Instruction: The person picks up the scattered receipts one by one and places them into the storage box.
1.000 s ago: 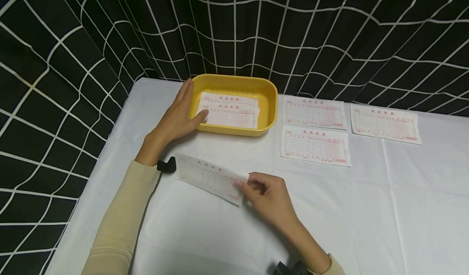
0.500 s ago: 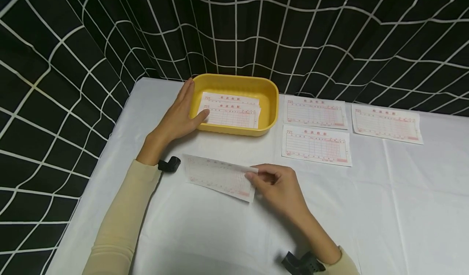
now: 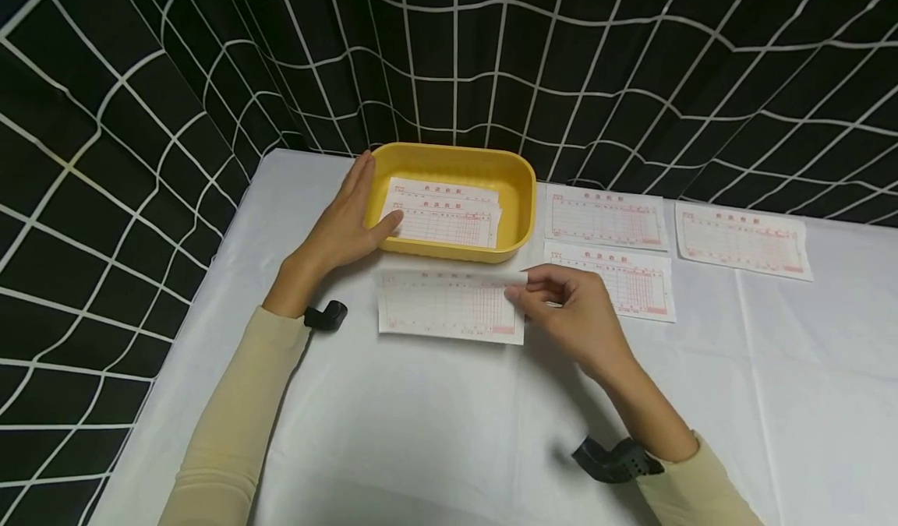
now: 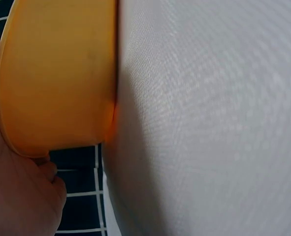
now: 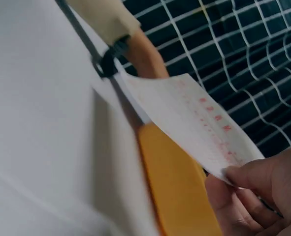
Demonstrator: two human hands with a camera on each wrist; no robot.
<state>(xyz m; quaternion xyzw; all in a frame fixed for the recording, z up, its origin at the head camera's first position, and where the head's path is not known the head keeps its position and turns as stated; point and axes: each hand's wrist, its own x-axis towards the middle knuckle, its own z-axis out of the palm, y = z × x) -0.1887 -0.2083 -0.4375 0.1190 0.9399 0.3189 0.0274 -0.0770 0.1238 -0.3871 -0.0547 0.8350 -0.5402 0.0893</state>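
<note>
A printed receipt slip (image 3: pixel 449 308) hangs in front of the yellow plastic basket (image 3: pixel 522 241), above the cloth. My right hand (image 3: pixel 578 315) pinches its right end between thumb and fingers. In the right wrist view the slip (image 5: pixel 192 118) bends slightly, with the thumb on its printed face. My left hand (image 3: pixel 337 226) grips the basket's left end, thumb over the near rim and fingers along the outside. The left wrist view shows the hand (image 4: pixel 22 196) against the basket wall (image 4: pixel 56 78). Inside the basket lie overlapping receipt slips (image 3: pixel 442 222).
Right of the basket, two slips lie one in front of the other: the far slip (image 3: pixel 603 216) and the near slip (image 3: pixel 641 284), partly covered by my right hand. Another slip (image 3: pixel 744 239) lies farther right. A black, white-gridded curtain (image 3: pixel 491 58) rises behind the white-covered table (image 3: pixel 393 432).
My right hand has carried the pinched slip up and to the right, toward the basket's front, and the slip has levelled out. The left hand has stayed on the basket.
</note>
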